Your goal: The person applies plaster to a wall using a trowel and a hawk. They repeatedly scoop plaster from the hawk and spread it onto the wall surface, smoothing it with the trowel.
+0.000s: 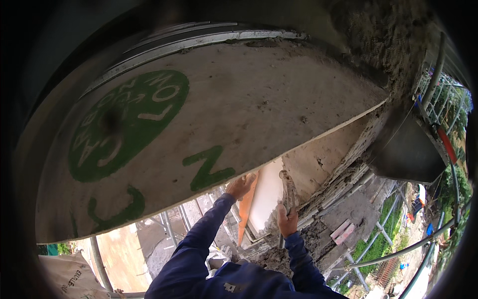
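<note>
My left hand (241,186) is closed around the upper part of a long orange strip (245,212), just under the edge of a big pale board (239,109). The fingers are partly hidden, so the exact grip is unclear. My right hand (288,220) grips a grey, mortar-caked hand tool (288,187) with a rounded upper end; its exact kind cannot be made out. Between the hands and beyond them lies a smooth pale wall face (269,192), rough and brown toward the right. The board bears green lettering and a green oval, and hides much of the upper scene.
Rough mortar (279,259) lies below my hands, with a grey ledge (348,219) carrying reddish brick pieces (343,231) to its right. Scaffold tubes (381,229) cross over grass and ground far below. A white sack (69,274) is at lower left.
</note>
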Available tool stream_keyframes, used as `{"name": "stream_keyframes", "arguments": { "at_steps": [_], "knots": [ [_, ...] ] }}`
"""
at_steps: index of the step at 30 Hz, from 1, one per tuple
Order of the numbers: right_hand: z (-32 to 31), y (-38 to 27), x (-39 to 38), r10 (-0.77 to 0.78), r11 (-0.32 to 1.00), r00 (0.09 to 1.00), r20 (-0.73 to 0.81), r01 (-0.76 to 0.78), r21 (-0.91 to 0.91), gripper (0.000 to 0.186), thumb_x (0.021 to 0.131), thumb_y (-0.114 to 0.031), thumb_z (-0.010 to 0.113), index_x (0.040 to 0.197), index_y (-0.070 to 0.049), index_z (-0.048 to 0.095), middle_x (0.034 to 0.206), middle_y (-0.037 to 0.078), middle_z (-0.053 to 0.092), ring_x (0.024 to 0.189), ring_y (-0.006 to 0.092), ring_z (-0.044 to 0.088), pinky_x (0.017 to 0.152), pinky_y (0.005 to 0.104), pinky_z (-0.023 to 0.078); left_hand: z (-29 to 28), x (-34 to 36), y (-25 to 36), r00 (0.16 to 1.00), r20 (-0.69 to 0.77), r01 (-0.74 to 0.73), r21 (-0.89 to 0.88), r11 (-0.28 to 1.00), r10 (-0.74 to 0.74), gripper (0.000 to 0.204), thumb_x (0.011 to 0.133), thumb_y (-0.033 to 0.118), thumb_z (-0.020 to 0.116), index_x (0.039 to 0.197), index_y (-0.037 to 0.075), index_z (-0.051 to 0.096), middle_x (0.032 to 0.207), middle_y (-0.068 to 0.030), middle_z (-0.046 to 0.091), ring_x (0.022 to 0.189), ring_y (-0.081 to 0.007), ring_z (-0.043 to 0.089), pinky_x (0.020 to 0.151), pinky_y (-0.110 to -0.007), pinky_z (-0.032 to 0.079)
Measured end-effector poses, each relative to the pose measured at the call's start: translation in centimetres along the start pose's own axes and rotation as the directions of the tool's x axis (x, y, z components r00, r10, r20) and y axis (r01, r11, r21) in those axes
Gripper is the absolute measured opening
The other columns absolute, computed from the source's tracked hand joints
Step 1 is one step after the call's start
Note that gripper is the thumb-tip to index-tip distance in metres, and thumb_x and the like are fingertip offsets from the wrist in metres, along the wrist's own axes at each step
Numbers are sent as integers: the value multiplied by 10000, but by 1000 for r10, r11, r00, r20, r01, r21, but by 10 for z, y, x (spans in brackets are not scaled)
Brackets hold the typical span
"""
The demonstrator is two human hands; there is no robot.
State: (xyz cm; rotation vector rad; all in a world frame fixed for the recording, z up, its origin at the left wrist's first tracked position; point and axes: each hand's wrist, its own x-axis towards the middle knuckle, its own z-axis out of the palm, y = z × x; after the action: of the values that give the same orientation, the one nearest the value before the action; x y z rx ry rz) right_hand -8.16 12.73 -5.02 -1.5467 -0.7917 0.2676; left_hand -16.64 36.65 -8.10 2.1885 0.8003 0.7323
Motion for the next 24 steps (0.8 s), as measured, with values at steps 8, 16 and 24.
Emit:
{"name": "stream_keyframes", "arguments": {
  "at_steps": [8, 16, 24],
  "knots": [
    [-4, -20, 0, -185, 958, 982, 46, 191, -212, 373, 872, -363, 697, 895, -10, 579, 657, 195, 624, 636, 410, 651, 528, 425, 495, 41, 15, 55, 991, 0, -126, -328, 936, 133, 361, 963, 325, 522, 963, -23, 615, 771, -196, 618, 729, -287, 632, 656, -409, 470],
    [-21, -116, 10, -527, 793, 827, 198, 562, -234, 405, 757, -374, 801, 865, -60, 569, 629, 114, 583, 542, 326, 607, 493, 389, 488, 58, 44, 50, 991, -33, -131, -444, 886, 131, 289, 905, 284, 598, 974, 4, 618, 804, -184, 636, 682, -285, 614, 638, -382, 481],
    [-20, -34, 71, -140, 796, 989, -47, 84, -599, 394, 864, -383, 693, 885, -16, 551, 668, 173, 606, 596, 382, 620, 522, 433, 486, 58, 50, 37, 963, -22, -256, -397, 881, 269, 291, 921, 158, 572, 1148, -23, 599, 951, -133, 662, 857, -226, 604, 746, -340, 491]
  ]
}}
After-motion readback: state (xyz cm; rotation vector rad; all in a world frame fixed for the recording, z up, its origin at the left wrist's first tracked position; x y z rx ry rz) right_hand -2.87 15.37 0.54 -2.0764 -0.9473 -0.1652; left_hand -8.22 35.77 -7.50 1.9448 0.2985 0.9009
